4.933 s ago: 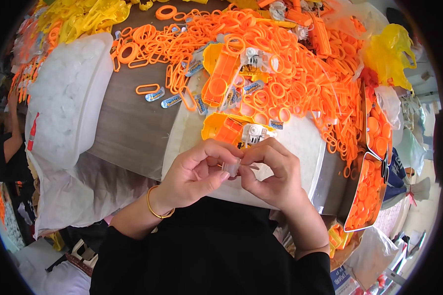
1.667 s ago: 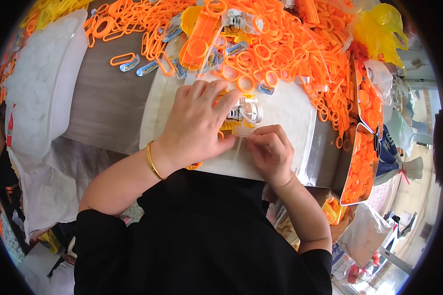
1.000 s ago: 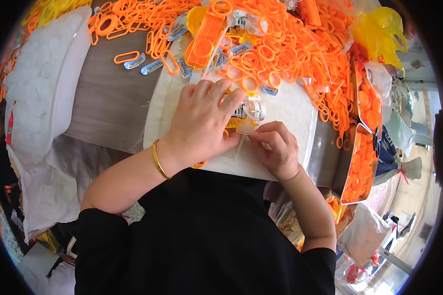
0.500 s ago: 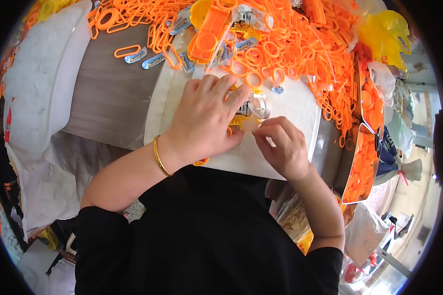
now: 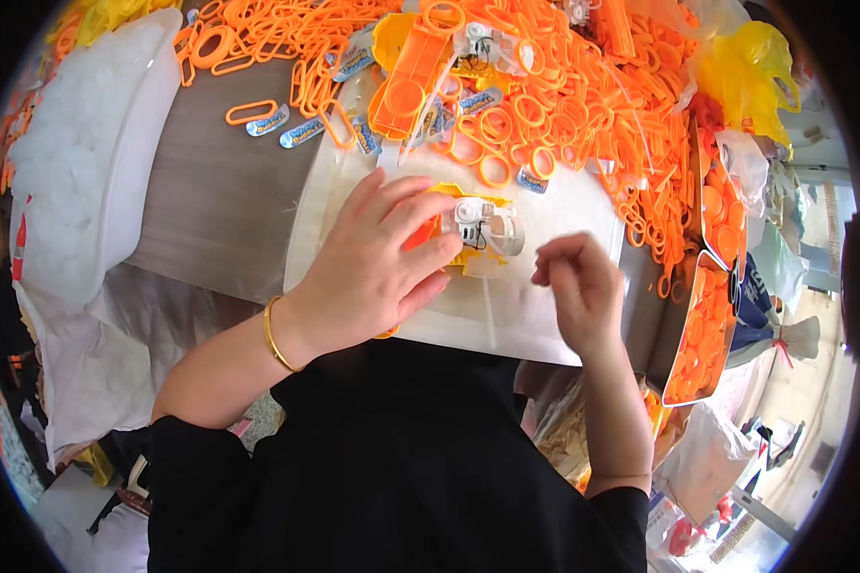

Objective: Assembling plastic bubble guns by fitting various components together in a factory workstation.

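Observation:
On the white work sheet [image 5: 535, 315] lies an orange and yellow plastic toy housing [image 5: 472, 260], its inner side up. A white mechanism with dark wires [image 5: 470, 218] and a round clear part [image 5: 506, 235] sit inside it. My left hand [image 5: 377, 253] reaches over the housing's left end, fingers bent against it and holding it. At its lower edge is a small translucent piece [image 5: 487, 267]. To the right, apart from the housing, my right hand [image 5: 583, 286] is raised with fingers curled together. Whatever its fingertips hold, if anything, is not visible.
A heap of orange plastic rings and parts [image 5: 573, 105] covers the back. Another housing [image 5: 411, 91] lies before it. Blue labels [image 5: 302, 133] are scattered at back left. A white tub [image 5: 86, 143] stands at left; boxes of orange discs [image 5: 699, 329] stand at right.
My right hand has moved right, away from the housing and the translucent piece. My left hand has shifted down and left, uncovering more of the mechanism.

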Demonstrator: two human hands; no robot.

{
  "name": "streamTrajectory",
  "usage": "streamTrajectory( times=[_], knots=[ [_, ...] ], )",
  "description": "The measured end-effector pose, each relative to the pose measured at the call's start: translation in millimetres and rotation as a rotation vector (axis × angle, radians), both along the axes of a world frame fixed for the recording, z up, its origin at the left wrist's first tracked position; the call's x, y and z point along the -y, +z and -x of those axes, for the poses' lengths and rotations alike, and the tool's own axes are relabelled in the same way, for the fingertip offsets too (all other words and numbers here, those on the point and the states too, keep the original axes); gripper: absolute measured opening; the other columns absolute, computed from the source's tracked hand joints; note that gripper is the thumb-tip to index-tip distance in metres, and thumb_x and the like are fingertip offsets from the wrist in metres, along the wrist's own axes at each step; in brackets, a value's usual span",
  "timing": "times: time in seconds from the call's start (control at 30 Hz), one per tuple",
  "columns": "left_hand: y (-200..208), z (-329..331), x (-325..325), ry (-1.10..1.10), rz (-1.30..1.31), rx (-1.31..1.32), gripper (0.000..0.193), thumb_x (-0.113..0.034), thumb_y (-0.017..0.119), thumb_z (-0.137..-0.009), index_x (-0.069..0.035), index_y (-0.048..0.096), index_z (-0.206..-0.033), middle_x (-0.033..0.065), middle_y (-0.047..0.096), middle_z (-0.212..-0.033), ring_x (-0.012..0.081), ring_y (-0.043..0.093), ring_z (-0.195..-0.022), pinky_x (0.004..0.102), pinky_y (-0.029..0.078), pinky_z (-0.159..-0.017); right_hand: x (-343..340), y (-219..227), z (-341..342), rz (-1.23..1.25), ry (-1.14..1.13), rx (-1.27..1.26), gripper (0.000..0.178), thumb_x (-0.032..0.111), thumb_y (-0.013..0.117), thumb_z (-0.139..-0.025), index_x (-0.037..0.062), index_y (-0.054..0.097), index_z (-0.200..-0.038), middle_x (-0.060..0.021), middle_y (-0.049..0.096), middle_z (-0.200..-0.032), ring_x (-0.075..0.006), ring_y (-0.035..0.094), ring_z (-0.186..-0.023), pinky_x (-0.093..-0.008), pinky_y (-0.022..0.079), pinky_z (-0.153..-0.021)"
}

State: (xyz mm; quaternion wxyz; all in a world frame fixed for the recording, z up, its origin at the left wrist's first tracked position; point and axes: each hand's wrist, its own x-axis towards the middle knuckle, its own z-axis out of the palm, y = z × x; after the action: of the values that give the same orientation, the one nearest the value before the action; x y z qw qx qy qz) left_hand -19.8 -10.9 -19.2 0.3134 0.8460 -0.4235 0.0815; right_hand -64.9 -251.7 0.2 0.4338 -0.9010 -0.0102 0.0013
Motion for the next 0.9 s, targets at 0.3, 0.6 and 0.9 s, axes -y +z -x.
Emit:
streamTrajectory(
  times=[0.3, 0.6, 0.9],
  knots=[
    [-4.1, 7.2, 2.7, 0.036, -0.022, 0.007, 0.027, -0.016, 0.070, -0.071, -0.015, 0.065, -0.097, 0.0065, 0.048, -0.120, 0.0280, 0.042, -0.117, 0.0517, 0.030, -0.099, -23.6, -0.1, 2.1, -0.254, -0.026, -0.629, 0.021, 0.022, 0.067, -0.084, 0.0007, 0.069, -0.087, 0.0005, 0.060, -0.065, -0.0039, 0.051, -0.056, -0.0193, 0.037, -0.049],
    [-3.9, 6.2, 6.6, 0.063, -0.015, -0.010, 0.026, -0.016, 0.069, -0.072, -0.017, 0.066, -0.098, 0.0066, 0.048, -0.122, 0.0275, 0.042, -0.116, 0.0516, 0.028, -0.100, -29.6, 1.2, 10.1, -0.227, 0.001, -0.688, 0.019, 0.020, 0.066, -0.085, 0.0014, 0.069, -0.084, 0.0014, 0.059, -0.063, -0.0024, 0.048, -0.056, -0.0197, 0.036, -0.049],
    [-4.1, 1.3, 2.6, 0.060, -0.018, 0.023, 0.027, -0.016, 0.068, -0.074, -0.017, 0.065, -0.101, 0.0080, 0.048, -0.122, 0.0281, 0.043, -0.116, 0.0527, 0.028, -0.100, 8.4, 5.2, 2.2, -0.305, -0.142, -0.320, 0.023, 0.018, 0.052, -0.094, -0.0008, 0.063, -0.100, -0.0040, 0.065, -0.081, -0.0088, 0.059, -0.073, -0.0232, 0.047, -0.063]
  ],
)
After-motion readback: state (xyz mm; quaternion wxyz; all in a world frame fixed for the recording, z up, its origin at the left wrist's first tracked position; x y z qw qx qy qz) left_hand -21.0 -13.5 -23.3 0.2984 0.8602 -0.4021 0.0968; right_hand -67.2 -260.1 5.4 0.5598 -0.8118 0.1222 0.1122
